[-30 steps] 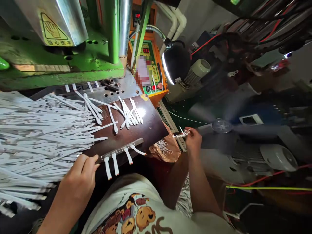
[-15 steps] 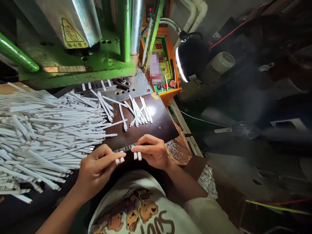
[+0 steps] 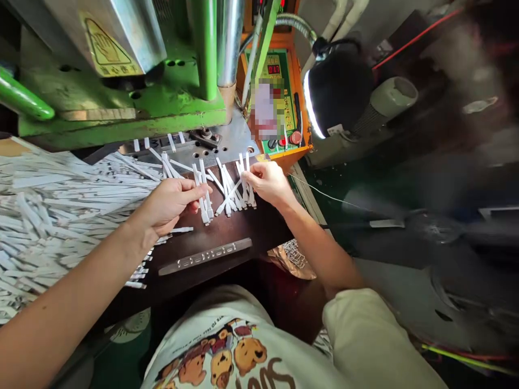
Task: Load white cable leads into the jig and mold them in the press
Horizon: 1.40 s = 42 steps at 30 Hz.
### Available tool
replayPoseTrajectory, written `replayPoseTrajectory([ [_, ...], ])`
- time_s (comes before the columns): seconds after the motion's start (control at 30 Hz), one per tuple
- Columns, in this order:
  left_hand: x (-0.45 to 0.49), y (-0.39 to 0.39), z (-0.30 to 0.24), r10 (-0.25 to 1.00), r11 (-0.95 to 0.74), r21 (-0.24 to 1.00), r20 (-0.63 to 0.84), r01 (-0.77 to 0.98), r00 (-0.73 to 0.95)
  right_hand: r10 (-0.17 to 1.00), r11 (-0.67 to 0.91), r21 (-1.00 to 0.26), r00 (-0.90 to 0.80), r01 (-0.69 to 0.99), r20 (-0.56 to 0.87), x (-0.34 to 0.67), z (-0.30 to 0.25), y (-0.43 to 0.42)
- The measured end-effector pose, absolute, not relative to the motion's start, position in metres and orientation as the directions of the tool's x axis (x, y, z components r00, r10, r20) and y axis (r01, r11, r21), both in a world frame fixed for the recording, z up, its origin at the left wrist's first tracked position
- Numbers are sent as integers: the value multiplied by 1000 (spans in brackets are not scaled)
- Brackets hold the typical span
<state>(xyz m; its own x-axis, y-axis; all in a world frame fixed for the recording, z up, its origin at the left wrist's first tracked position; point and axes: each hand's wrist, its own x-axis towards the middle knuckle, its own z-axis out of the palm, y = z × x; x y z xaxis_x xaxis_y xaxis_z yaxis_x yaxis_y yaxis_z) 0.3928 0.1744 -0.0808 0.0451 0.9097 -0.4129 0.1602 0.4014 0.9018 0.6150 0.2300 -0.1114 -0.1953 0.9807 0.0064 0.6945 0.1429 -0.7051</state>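
Observation:
Over the dark board [image 3: 227, 232], my left hand [image 3: 170, 202] is closed, pinching short white flat cables [image 3: 203, 209] that have wider connector ends toward me. My right hand [image 3: 270, 183] also pinches white flat cables [image 3: 245, 190], held upright beside the others. Between the hands, several loose cables [image 3: 227, 189] lie crossed on the board. Nearer my body rests a dark slotted metal strip [image 3: 205, 256] with small bright pieces in its slots; neither hand touches it. At the left, a large heap of white cables [image 3: 81, 194] spreads beneath my left forearm.
A green press [image 3: 162, 111] with a yellow hand-warning label stands behind the board. Its steel bed [image 3: 233, 140] holds several white cable ends. An orange control box [image 3: 298, 129] and lit lamp [image 3: 314, 102] are at right. Small metal parts lie in a brown bag [image 3: 294, 256].
The slotted strip, held in both hands before, now lies on the board. Both hands have moved forward to the cables on the board. The display reading has changed.

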Motion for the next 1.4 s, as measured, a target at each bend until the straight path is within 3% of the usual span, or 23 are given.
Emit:
replayPoseTrajectory([
  [0.13, 398, 181, -87, 857, 487, 858, -505, 164, 101, 980, 193, -616, -184, 764, 79, 617, -119, 223],
  [0.43, 402, 185, -102, 949, 247, 851, -308, 462, 59, 945, 327, -462, -289, 824, 153, 612, -125, 203],
  [0.7, 399, 185, -102, 943, 285, 884, -327, 370, 55, 941, 337, -449, -281, 828, 188, 611, -119, 197],
  [0.77, 401, 183, -95, 942, 307, 900, -333, 309, 36, 929, 370, -502, -308, 782, 206, 606, -111, 191],
  [0.93, 406, 161, -76, 952, 305, 952, -304, 33, -44, 819, 426, -761, -566, 489, 95, 583, -88, 165],
  [1.03, 400, 134, -70, 963, 255, 962, -261, -95, -64, 794, 430, -786, -600, 444, 95, 571, -79, 150],
  [1.27, 361, 55, -75, 986, -103, 967, 130, 232, -105, 613, 660, -684, -749, 309, 253, 525, -72, 121],
  [1.4, 334, 9, -81, 956, -137, 954, 198, 267, -217, 487, 691, -699, -833, 184, 262, 491, -80, 91],
])
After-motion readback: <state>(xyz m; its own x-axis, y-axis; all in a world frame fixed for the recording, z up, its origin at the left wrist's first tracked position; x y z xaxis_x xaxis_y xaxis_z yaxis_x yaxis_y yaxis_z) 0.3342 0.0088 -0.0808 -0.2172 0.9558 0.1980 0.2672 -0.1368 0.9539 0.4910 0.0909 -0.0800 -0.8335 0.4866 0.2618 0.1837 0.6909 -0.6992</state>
